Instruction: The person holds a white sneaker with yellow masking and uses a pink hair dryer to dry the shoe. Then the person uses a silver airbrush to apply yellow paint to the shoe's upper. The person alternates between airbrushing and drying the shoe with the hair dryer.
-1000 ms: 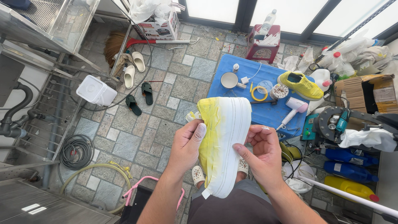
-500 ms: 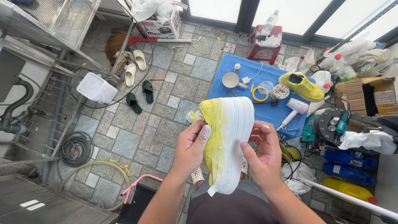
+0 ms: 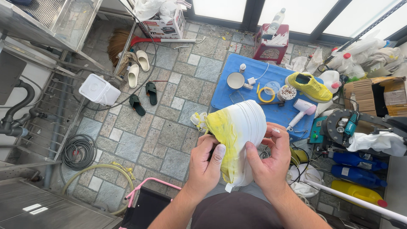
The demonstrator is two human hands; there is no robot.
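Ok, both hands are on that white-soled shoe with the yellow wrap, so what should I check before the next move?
1. Left hand grip on the white-soled shoe wrapped in yellow film: ok, thumb pressed on the film.
2. Right hand supporting the sole side: ok.
3. Film covers the upper: ok on the visible side, far side cannot tell.
4. White sole free of film: ok where visible.
5. White hair dryer on the blue plastic table: ok, ahead of the shoe.

The floor is grey stone paving [image 3: 169, 135]. Lying on it: a white lidded plastic bucket [image 3: 99, 89], a pair of cream slippers [image 3: 138, 68], a pair of dark green sandals [image 3: 143, 98], a coiled grey hose [image 3: 79, 151] and a red plastic stool [image 3: 271, 42]. A blue low plastic table [image 3: 231, 82] carries a white cup [image 3: 235, 80], a yellow sneaker [image 3: 309, 87] and a white hair dryer [image 3: 302, 109].
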